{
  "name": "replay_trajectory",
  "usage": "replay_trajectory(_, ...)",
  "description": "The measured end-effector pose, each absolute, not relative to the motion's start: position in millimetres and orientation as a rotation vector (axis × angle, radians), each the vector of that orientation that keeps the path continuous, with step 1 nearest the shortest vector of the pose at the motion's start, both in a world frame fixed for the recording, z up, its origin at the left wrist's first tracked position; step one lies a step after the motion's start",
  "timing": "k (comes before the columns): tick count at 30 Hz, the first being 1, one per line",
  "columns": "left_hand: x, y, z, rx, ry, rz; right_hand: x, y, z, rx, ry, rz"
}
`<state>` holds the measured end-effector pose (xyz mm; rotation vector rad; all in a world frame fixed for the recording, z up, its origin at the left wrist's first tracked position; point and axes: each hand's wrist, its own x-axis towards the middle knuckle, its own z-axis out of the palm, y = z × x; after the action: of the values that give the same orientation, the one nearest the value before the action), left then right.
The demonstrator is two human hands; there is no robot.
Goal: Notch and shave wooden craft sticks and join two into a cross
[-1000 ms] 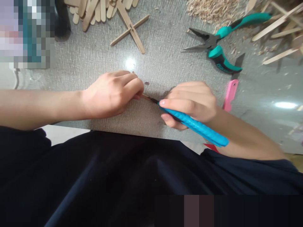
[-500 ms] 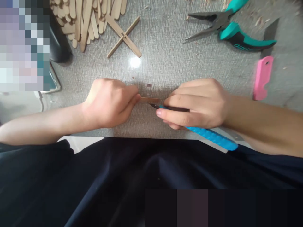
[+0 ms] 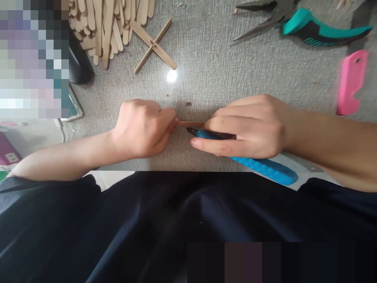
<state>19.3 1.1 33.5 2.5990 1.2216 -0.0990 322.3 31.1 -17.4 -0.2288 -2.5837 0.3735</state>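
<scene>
My left hand (image 3: 144, 127) is closed, pinching one end of a thin wooden stick (image 3: 190, 124) that lies flat on the grey table (image 3: 212, 78). My right hand (image 3: 247, 125) is wrapped round a blue-handled knife (image 3: 259, 165). Its dark tip (image 3: 191, 131) rests just below the stick, close to my left fingertips. The stick's right end is hidden under my right fingers.
A pile of flat wooden sticks (image 3: 106, 23) and two crossed sticks (image 3: 153, 45) lie at the back left beside a black object (image 3: 78, 65). Teal-handled pliers (image 3: 306, 25) and a pink tool (image 3: 350, 84) lie at the back right. The table edge runs just before my dark clothing.
The view has shifted left and down across the frames. My right hand turned so the knife lies flatter, and a short length of the stick now shows between my hands.
</scene>
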Motion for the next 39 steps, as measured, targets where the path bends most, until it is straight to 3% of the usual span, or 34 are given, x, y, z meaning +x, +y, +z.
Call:
replay_trajectory(16,16.8,-0.1,26.3,2.704,1.143,0.148,319.1,29.5,-17.5,-0.174,-2.510,0.470)
replay_trajectory(39,16.3,1.0,26.1,2.684,1.133,0.175,317.6,29.8,-19.4,-0.160,-2.466,0.545)
